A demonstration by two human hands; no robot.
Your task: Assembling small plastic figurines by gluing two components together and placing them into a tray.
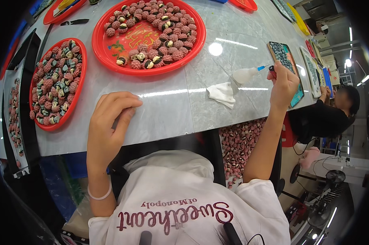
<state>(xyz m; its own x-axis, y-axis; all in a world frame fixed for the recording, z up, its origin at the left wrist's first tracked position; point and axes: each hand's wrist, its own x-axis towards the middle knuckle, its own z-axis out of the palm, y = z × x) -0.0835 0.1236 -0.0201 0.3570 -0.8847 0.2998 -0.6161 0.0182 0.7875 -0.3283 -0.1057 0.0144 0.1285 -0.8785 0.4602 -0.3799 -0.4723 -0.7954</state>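
Observation:
My left hand [111, 122] rests on the grey marble tabletop [172, 106] with its fingers bent and side by side, holding nothing. My right hand [284, 83] is raised at the table's right side, pinching a small dark tool [271, 69]. Just left of that hand, a white squeeze bottle [244, 75] lies on the table, its blue nozzle pointing toward the tool. A crumpled white cloth [222, 93] lies beside the bottle.
A large red round tray [111, 51] of pink bumpy pieces sits ahead, and a second red tray [81, 77] is at the left. A rectangular board [297, 96] of blue-grey pieces lies by my right hand. A bin of pink pieces [241, 143] sits below the table. Another person [335, 112] works at the right.

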